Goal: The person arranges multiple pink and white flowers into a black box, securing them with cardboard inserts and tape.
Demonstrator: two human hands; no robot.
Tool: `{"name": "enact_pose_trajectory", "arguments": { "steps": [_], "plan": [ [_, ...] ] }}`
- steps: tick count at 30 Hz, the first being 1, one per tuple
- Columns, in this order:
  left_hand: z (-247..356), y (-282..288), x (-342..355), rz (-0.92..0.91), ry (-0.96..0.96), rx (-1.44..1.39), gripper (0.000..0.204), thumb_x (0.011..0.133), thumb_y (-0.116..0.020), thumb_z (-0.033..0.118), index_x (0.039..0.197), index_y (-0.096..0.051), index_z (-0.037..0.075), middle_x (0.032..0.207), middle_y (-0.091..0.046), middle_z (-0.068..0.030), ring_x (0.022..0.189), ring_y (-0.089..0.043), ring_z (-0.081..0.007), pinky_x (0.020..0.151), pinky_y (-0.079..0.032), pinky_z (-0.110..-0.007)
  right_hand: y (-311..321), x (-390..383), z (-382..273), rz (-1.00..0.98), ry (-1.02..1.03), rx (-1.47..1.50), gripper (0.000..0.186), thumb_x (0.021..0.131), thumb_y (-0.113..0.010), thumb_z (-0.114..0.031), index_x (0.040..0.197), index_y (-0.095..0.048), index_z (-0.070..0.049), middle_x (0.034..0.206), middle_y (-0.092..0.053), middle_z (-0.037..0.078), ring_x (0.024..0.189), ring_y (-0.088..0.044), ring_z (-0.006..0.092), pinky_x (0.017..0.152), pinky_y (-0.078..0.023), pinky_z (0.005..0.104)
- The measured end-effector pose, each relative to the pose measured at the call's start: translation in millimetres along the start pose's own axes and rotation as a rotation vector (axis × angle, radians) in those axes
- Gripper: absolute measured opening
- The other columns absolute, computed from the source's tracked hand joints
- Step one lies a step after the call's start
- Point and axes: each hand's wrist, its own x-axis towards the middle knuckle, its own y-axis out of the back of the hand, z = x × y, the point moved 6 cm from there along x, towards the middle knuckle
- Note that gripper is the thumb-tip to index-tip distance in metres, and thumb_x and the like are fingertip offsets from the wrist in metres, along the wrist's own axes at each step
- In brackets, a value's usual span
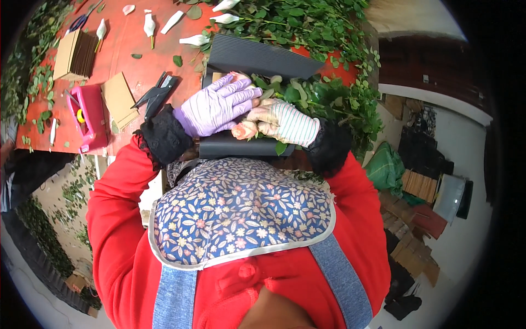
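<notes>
My left hand (216, 107), in a lilac glove, lies with its fingers stretched out over the roses on a dark ribbed sheet (257, 55). My right hand (287, 122), in a striped glove, is closed beside it, its fingers curled at a peach-pink rose (244, 130). The fingertips of the two hands meet. More pink petals peek out beyond the left fingers. Leafy rose stems (323, 98) run off to the right past the right hand. The sheet's near part shows below both hands, close to my apron.
On the red table (159, 49) at left are a black stapler (159, 94), a pink tape dispenser (90, 118), a cardboard piece (119, 101), a cardboard stack (76, 55) and scissors (86, 17). White-wrapped buds (149, 26) lie farther back. Rose foliage (307, 27) covers the far right.
</notes>
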Motion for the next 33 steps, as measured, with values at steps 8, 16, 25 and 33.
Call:
{"name": "enact_pose_trajectory", "arguments": {
  "steps": [8,16,25,33],
  "plan": [
    [-22.5,-43.0,-5.5,-0.144,0.159,0.113,0.047,0.077,-0.063,0.021,0.123,-0.060,0.013,0.147,-0.040,-0.0043,0.136,-0.036,-0.0279,0.110,-0.029,-0.046,51.1,-50.0,-24.0,0.383,-0.070,0.567,0.030,0.092,-0.057,-0.033,0.105,-0.060,-0.006,0.089,-0.059,0.006,0.092,-0.059,0.0238,0.081,-0.048,0.0387],
    [-26.8,-56.6,-2.0,-0.192,0.196,0.108,0.043,0.081,-0.060,0.022,0.124,-0.060,0.016,0.145,-0.040,-0.0031,0.136,-0.034,-0.0261,0.110,-0.030,-0.048,120.1,-217.3,-92.2,1.356,-0.034,0.427,0.024,0.092,-0.056,-0.028,0.104,-0.059,-0.008,0.088,-0.060,0.005,0.087,-0.061,0.0220,0.076,-0.051,0.0367],
    [-29.4,-46.2,-23.1,-0.151,0.208,0.146,0.036,0.082,-0.059,0.023,0.116,-0.064,0.012,0.142,-0.043,-0.0049,0.135,-0.035,-0.0283,0.109,-0.030,-0.049,95.9,-322.5,-161.4,1.620,-0.397,-0.054,0.021,0.091,-0.056,-0.025,0.102,-0.058,-0.008,0.087,-0.061,0.006,0.081,-0.062,0.0220,0.070,-0.051,0.0357],
    [-36.2,-32.9,-39.1,-0.157,0.213,0.169,0.034,0.087,-0.057,0.023,0.118,-0.063,0.010,0.138,-0.046,-0.0140,0.136,-0.033,-0.0306,0.110,-0.028,-0.050,71.4,-335.0,-177.3,1.627,-0.454,-0.153,0.018,0.089,-0.055,-0.022,0.100,-0.058,-0.008,0.086,-0.061,0.006,0.075,-0.062,0.0220,0.064,-0.051,0.0348]
  ]
}}
